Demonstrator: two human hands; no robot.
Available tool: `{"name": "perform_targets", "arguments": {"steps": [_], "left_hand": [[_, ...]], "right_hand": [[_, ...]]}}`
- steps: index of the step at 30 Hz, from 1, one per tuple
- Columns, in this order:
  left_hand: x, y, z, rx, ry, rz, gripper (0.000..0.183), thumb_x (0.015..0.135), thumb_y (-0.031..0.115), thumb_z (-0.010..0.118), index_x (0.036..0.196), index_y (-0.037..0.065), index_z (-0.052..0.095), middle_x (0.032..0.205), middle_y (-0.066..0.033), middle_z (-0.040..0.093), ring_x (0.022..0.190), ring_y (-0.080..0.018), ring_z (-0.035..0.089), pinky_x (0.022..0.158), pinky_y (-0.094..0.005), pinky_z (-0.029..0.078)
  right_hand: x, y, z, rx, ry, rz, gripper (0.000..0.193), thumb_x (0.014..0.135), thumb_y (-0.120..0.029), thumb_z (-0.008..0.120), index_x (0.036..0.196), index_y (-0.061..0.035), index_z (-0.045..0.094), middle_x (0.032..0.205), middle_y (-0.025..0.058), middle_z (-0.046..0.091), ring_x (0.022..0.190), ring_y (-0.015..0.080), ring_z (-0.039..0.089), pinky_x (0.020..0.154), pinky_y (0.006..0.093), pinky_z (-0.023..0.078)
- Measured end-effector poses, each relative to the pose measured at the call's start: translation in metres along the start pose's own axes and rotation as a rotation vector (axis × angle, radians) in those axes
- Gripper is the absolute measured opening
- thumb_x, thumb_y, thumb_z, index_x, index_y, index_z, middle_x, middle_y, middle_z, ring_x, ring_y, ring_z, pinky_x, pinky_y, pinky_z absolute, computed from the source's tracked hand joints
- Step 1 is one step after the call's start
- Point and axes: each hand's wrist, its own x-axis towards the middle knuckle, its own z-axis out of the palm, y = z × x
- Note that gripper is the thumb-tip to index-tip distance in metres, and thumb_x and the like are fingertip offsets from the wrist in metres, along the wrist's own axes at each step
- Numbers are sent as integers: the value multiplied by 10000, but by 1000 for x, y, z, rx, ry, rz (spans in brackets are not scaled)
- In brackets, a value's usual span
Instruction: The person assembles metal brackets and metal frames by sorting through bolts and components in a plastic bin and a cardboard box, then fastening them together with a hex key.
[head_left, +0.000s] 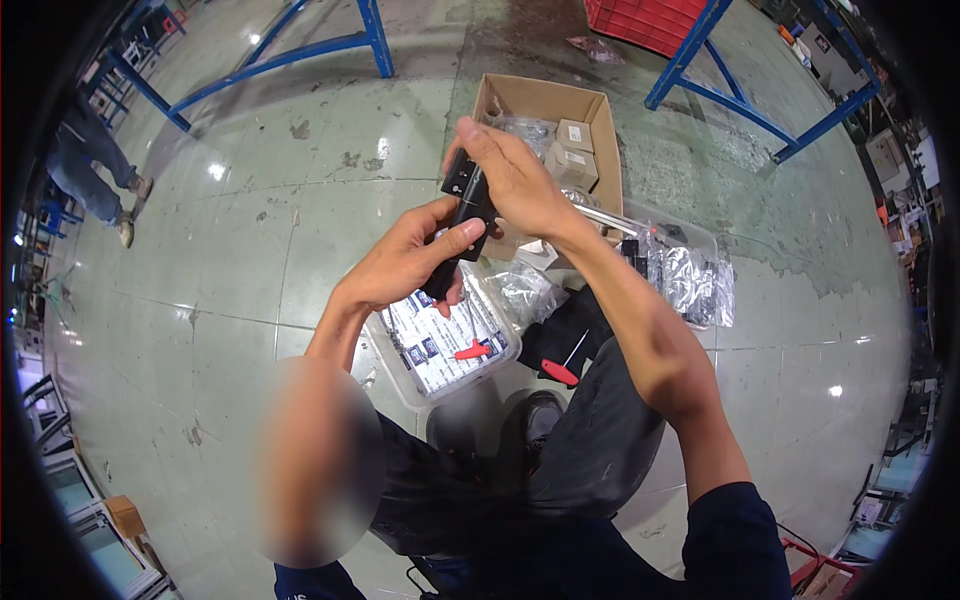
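Both my hands hold a black metal hinge [463, 212] above the clear tub. It has a long round barrel and flat leaves with screw holes, and it stands tilted. My left hand [405, 258] is closed around its lower part, thumb pressed across it. My right hand [520, 185] wraps the upper end from the right side; its palm hides part of the hinge. Below lies a red-handled hex key [472, 351] on printed white packaging in the clear plastic tub [425, 397]. Another red-handled hex key [560, 372] rests on dark material by my leg.
A cardboard box [612, 150] ahead holds small cartons [572, 167] and plastic bags. To its right sits a clear bin with bagged parts [690, 283]. Blue metal frames [375, 40] and a red crate [645, 22] stand farther off. Another person's legs [90, 165] show at far left.
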Motion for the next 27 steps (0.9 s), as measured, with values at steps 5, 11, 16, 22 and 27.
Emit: {"name": "perform_targets", "arguments": {"steps": [5,11,16,22,27], "left_hand": [[5,2,-3,44,132,139,314,1010,289,489,1158,14,528,979,-88,634,504,-90,567,413,-228,470],[5,-1,7,78,337,138,297,952,293,608,1080,26,601,781,-14,592,479,-59,503,404,-228,418],[3,1,15,116,469,125,281,929,273,645,1071,33,614,715,0,562,464,-55,488,398,-229,416],[3,2,15,114,496,145,305,922,271,657,1105,29,629,703,3,562,458,-48,482,398,-228,408],[4,-4,13,338,644,241,417,885,237,693,1270,96,620,846,-19,563,615,-87,537,542,-253,438]], "right_hand": [[4,-6,-19,303,-23,40,451,986,-441,486,967,-11,621,760,24,609,658,85,559,578,231,447],[1,1,-11,-26,50,-157,311,870,-184,678,1090,31,632,827,49,669,692,78,589,597,243,482],[0,-8,-14,92,27,-104,308,873,-120,627,1138,35,626,875,64,677,711,83,607,619,248,498],[-3,-9,-10,163,19,-128,303,857,-36,574,1149,29,622,863,62,658,726,83,606,656,234,508],[-5,-16,3,329,45,-79,300,836,12,560,1129,22,627,827,34,632,728,72,590,675,230,498]]}}
